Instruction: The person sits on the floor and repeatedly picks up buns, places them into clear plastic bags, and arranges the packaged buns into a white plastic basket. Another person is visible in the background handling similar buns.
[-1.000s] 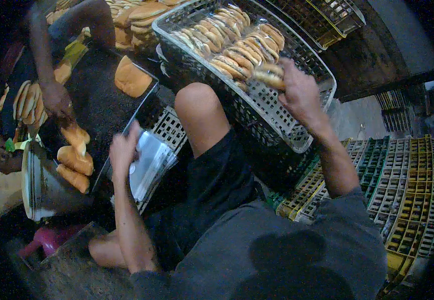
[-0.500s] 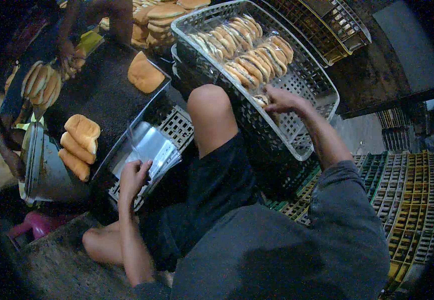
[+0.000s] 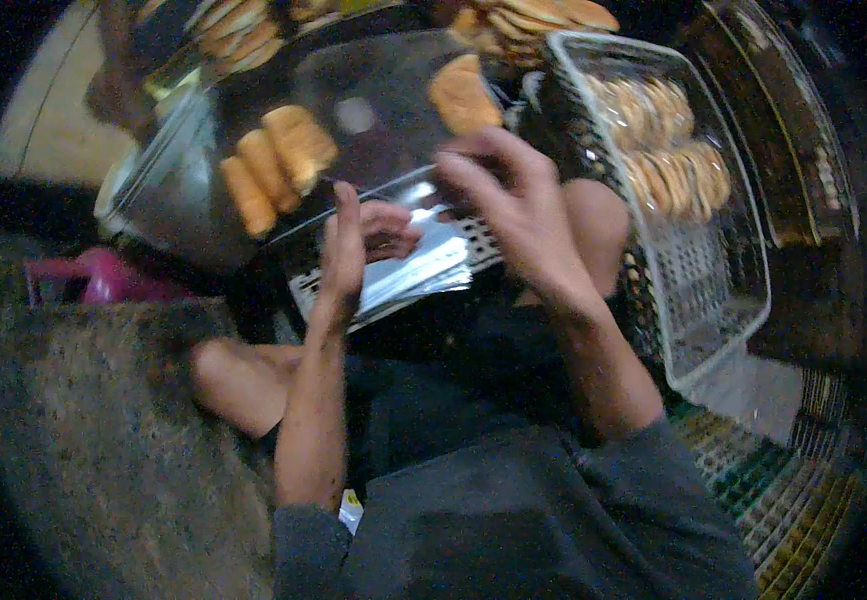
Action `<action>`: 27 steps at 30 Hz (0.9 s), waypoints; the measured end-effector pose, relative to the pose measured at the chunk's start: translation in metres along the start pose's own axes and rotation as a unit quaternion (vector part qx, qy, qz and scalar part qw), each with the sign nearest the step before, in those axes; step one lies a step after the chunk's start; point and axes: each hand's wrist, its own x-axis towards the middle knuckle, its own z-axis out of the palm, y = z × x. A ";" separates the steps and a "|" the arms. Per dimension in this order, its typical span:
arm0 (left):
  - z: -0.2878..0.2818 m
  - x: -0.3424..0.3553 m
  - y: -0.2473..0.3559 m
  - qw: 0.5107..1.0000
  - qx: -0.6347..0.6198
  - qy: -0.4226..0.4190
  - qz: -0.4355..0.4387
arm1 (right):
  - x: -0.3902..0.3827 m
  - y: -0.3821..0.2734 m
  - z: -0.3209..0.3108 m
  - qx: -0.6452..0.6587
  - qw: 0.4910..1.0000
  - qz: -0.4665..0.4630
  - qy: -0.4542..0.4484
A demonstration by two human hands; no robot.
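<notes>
A stack of clear plastic bags (image 3: pixel 419 265) lies on a light crate with a lattice bottom, in front of my lap. My left hand (image 3: pixel 354 245) is over the left end of the stack, thumb raised and fingers apart, with nothing visible in it. On the right, my right hand (image 3: pixel 519 205) reaches in above the bags' far end. Its thumb and fingertips come near the shiny plastic there, but motion smears them, and I cannot tell whether they pinch it. Beyond the bags, several bread rolls (image 3: pixel 279 165) and one separate bun (image 3: pixel 465 95) rest on the dark work surface.
At right stands a grey plastic crate (image 3: pixel 659 295) holding bagged rows of filled buns (image 3: pixel 674 180). More buns are heaped at the far side (image 3: pixel 544 20). A metal container (image 3: pixel 169 190) and a pink plastic item (image 3: pixel 109 275) are at left. Another person's arm (image 3: pixel 119 95) shows upper left.
My right hand has left the bagged buns in the crate and come over to the plastic bags. My left hand has opened above the stack. The view has swung left.
</notes>
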 end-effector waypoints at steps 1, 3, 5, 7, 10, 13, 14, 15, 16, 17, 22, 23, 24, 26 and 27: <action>0.005 0.001 -0.003 0.990 -0.136 0.014 -0.018 | -0.013 0.003 0.004 0.109 0.990 0.082 0.030; 0.001 0.021 0.009 0.950 -0.309 0.024 0.046 | -0.020 0.006 0.008 0.159 0.976 0.123 0.087; -0.007 0.034 0.024 0.942 -0.304 0.090 0.114 | -0.017 0.003 0.021 0.153 0.973 0.109 0.134; -0.019 0.042 0.041 0.941 -0.209 0.162 0.210 | -0.008 0.004 0.021 0.153 0.978 0.100 0.100; -0.064 0.052 0.051 0.879 -0.108 0.395 0.245 | 0.049 0.021 0.057 0.040 0.997 0.052 0.033; -0.159 0.044 0.037 0.802 -0.176 0.472 0.320 | 0.101 0.113 0.117 -0.085 0.992 -0.089 0.023; -0.183 0.036 0.032 0.782 -0.214 0.476 0.342 | 0.106 0.130 0.135 -0.164 0.980 -0.113 -0.025; -0.179 0.032 0.033 0.778 -0.200 0.489 0.339 | 0.109 0.150 0.146 -0.307 0.948 -0.077 -0.025; -0.180 0.023 0.033 0.768 -0.182 0.511 0.339 | 0.107 0.159 0.159 -0.343 0.936 -0.068 -0.031; -0.181 0.025 0.027 0.780 -0.171 0.499 0.337 | 0.106 0.168 0.167 -0.380 0.923 -0.058 -0.034; -0.173 0.040 0.017 0.801 -0.136 0.503 0.296 | 0.135 0.158 0.111 -0.274 0.960 0.038 -0.033; -0.176 0.042 0.017 0.826 -0.099 0.482 0.274 | 0.140 0.145 0.084 -0.140 0.978 0.132 -0.080; -0.185 0.040 0.017 0.848 -0.060 0.462 0.252 | 0.135 0.125 0.060 -0.130 0.979 0.137 -0.076; -0.180 0.044 0.017 0.878 -0.007 0.419 0.233 | 0.115 0.094 0.001 -0.085 0.988 0.109 -0.066; -0.174 0.045 0.018 0.885 0.008 0.402 0.234 | 0.107 0.087 -0.025 -0.046 0.994 0.077 -0.064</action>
